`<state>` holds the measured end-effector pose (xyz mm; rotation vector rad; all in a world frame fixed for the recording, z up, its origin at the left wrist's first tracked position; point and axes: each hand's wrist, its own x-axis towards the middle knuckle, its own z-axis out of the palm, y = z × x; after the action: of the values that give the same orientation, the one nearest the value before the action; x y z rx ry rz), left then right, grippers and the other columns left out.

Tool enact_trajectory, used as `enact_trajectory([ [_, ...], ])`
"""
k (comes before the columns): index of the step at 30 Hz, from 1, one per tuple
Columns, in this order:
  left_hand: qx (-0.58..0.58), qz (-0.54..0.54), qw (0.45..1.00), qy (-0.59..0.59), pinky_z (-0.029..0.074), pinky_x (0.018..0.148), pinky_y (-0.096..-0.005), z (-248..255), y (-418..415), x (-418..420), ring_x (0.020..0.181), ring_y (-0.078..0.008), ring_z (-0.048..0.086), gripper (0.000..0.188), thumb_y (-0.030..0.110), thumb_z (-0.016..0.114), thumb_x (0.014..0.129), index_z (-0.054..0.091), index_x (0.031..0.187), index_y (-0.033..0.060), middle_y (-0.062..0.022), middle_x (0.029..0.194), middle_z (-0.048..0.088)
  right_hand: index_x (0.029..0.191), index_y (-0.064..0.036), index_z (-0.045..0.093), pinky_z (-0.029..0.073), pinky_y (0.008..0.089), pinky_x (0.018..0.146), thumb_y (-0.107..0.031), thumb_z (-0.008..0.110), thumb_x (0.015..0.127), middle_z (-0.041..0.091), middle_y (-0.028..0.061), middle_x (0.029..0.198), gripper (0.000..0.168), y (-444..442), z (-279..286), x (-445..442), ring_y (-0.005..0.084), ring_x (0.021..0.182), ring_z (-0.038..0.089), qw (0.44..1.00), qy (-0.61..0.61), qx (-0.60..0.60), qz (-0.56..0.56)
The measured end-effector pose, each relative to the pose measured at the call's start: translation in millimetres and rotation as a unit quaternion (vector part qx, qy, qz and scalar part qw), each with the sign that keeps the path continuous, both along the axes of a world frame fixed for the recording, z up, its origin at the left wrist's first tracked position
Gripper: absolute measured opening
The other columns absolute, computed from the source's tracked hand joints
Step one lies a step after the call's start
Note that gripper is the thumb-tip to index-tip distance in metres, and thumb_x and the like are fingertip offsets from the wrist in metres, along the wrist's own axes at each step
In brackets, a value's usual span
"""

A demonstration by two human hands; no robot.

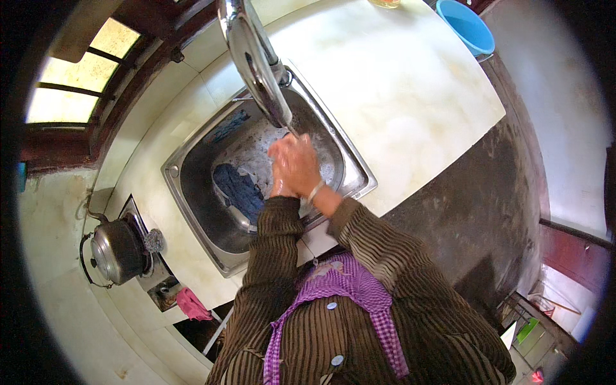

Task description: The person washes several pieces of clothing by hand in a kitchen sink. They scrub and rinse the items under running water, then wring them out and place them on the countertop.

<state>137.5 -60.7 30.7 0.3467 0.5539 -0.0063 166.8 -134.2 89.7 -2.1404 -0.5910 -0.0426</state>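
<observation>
Under the chrome faucet (262,72), my two wet hands press together over the stainless steel sink (202,236). My right hand (305,166), with a pale bracelet at its wrist, lies over my left hand (280,178), whose fingers are mostly hidden. Whether anything is between the palms cannot be seen. Water runs from the spout onto the fingers. In the sink, a dark blue cloth (238,190) lies left of my hands in a basin with sudsy water. Another blue patterned item (228,126) rests near the sink's back left side.
A metal kettle (118,252) stands on the gas stove at the left, with a scouring pad (154,239) beside it. A pink cloth (192,304) hangs at the counter's front edge. The pale countertop (399,106) extends right of the sink towards a blue bucket (467,26).
</observation>
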Motion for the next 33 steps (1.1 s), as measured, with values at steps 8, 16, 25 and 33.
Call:
enact_trajectory([
  [8,0.219,0.011,0.974,0.064,0.053,0.073,-0.0365,10.2,16.3,3.8,0.084,-0.0229,0.062,0.023,0.025,0.048,0.094,0.056,0.101,0.0044,-0.0091,0.095,0.062,0.094,-0.006,0.049,0.046,0.0551,0.066,-0.030,0.044,0.092,0.061,0.0257,0.081,0.024,3.7,-34.4,-0.2,0.0457,0.077,0.059,0.983,0.175,0.011,-0.062],
  [16,0.257,0.003,0.963,0.084,0.051,0.079,-0.0371,32.0,7.9,-1.4,0.094,-0.0203,0.060,0.024,0.025,0.052,0.094,0.055,0.111,0.0082,-0.0056,0.103,0.061,0.094,-0.004,0.052,0.051,0.0471,0.065,-0.022,0.059,0.082,0.062,0.0189,0.086,0.023,2.2,-20.4,56.4,0.0383,0.078,0.062,0.981,0.062,-0.184,-0.012],
  [25,0.223,0.036,0.973,-0.054,0.052,0.078,-0.0377,54.6,5.5,14.2,0.100,-0.0216,0.059,0.034,0.013,0.052,0.093,0.043,0.126,0.0094,-0.0059,0.112,0.057,0.108,-0.001,0.056,0.047,0.0412,0.081,-0.029,0.058,0.086,0.064,0.0209,0.095,0.036,-12.4,-26.4,57.0,0.0371,0.089,0.061,0.983,0.118,0.134,-0.032],
  [33,0.062,0.031,0.997,0.030,0.047,0.092,-0.0436,-2.5,-5.8,12.9,0.109,-0.0254,0.057,0.046,0.044,0.039,0.098,0.047,0.128,0.0103,-0.0069,0.119,0.058,0.091,-0.001,0.063,0.046,0.0239,0.068,-0.025,0.054,0.094,0.062,0.0013,0.081,0.026,-4.3,-6.0,34.4,0.0104,0.070,0.055,0.733,0.478,0.483,0.036],
])
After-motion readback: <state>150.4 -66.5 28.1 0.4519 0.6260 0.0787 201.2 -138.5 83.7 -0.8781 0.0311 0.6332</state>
